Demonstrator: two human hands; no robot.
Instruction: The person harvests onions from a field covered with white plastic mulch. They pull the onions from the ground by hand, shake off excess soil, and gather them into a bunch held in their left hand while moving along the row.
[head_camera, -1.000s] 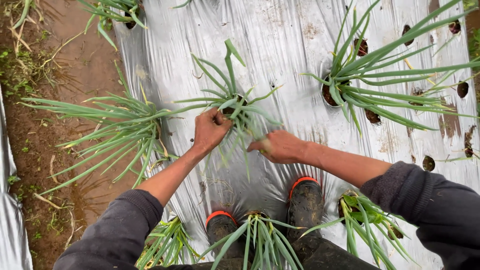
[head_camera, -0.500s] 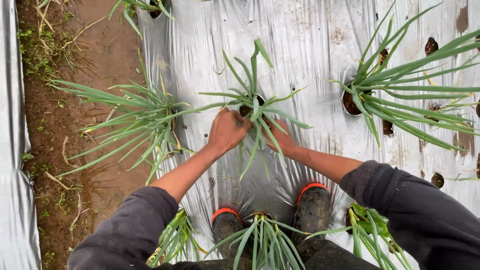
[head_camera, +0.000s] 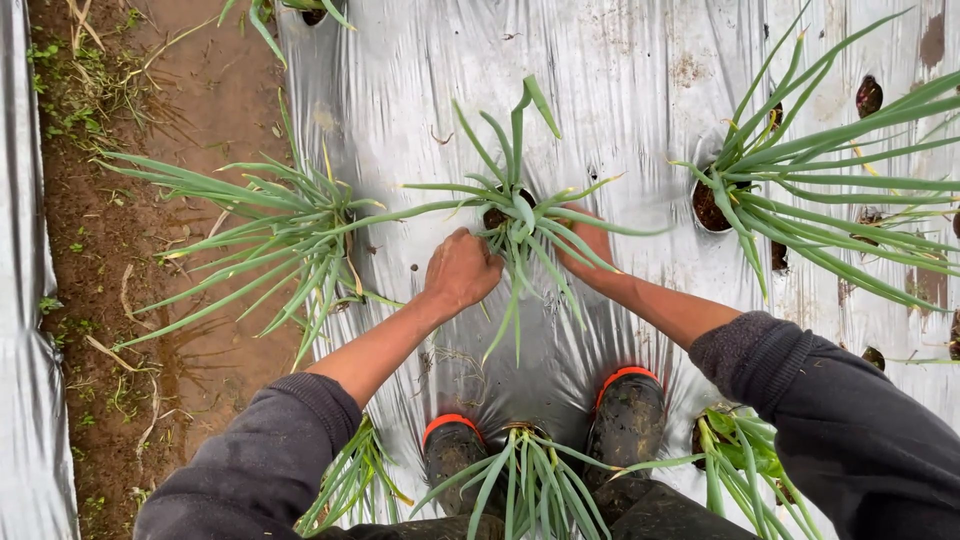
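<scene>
Nearest the camera: two muddy black boots with orange cuffs (head_camera: 620, 415) planted on the silver mulch film (head_camera: 600, 60), a green-onion clump (head_camera: 525, 470) rising between them, another clump (head_camera: 735, 455) by the right boot. Dark sleeves on both arms.

Mid-distance: both hands are at the base of the central onion clump (head_camera: 515, 215), which grows from a round planting hole in the film. Left hand (head_camera: 460, 270) is curled into a loose fist just left of the hole, knuckles up; fingertips are hidden, so I cannot tell whether it has closed on stalks or only rests against them. Right hand (head_camera: 585, 250) lies under the drooping leaves on the other side, mostly covered; its grip cannot be read either.

Judged risks:
- Leaves are hollow and splayed. Any squeeze or sideways tug high on the blades would likely kink or snap them instead of moving the plant.
- Pulling at an angle could tear the film at the hole's edge.
- The film looks wet and creased; boots could slip as weight shifts forward.
- The clump between the boots stands close enough to be trampled.

Further out: a larger clump (head_camera: 290, 230) to the left at the film's edge, beside the muddy furrow (head_camera: 130, 300); another large clump (head_camera: 790, 190) at right; several empty holes (head_camera: 868, 95) beyond.
</scene>
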